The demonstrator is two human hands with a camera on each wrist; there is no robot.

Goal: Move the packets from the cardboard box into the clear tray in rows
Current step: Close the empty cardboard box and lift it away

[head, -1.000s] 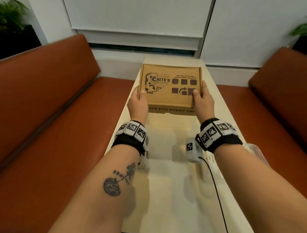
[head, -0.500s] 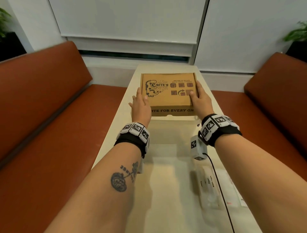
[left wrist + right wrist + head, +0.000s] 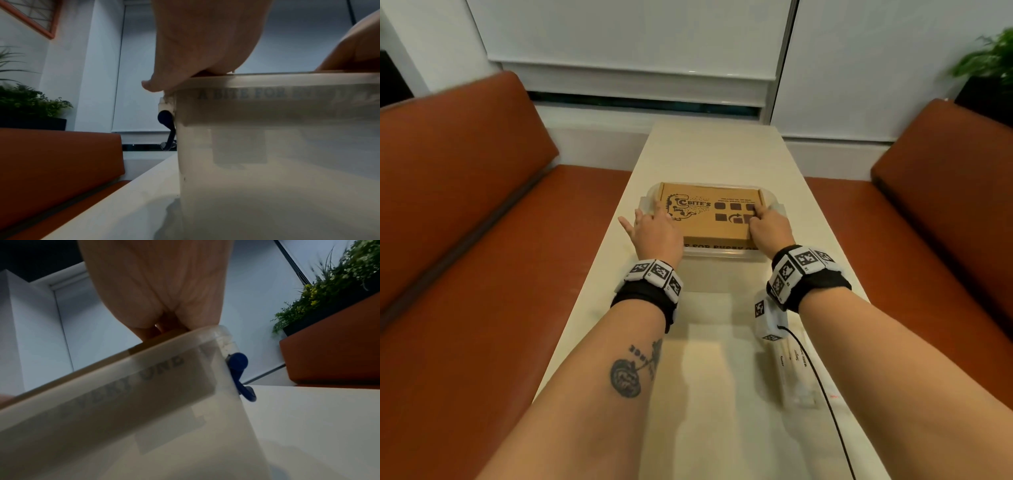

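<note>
Head view takes in the two rust-red leather benches (image 3: 482, 240), smooth and padded, flanking the long cream table (image 3: 705, 394) that runs from me toward the white blinds; its matte top has open room beyond the box up to the far edge and a broad stretch between the box and my body.

Next in size, the flat brown cardboard box (image 3: 709, 214), printed in black with a logo and squares, sits closed inside the clear plastic tray (image 3: 722, 254), whose rounded rim shows all round it. Through the cloudy tray wall (image 3: 267, 154) the box's front lettering reads faintly, and a dark blue clip hangs at each end of the tray.

My left hand (image 3: 654, 233) rests on the box's near left corner with fingers spread and fairly straight, the outermost one over the tray rim, gripping nothing. My right hand (image 3: 768, 228) lies on the near right corner, forefinger stretched onto the lid; how the other fingers lie I cannot tell, and I see nothing pinched.

Smallest, several slim white paper packets (image 3: 796, 373) with printed text lie on the table near my right forearm, well apart from the tray, partly under the wrist unit.
</note>
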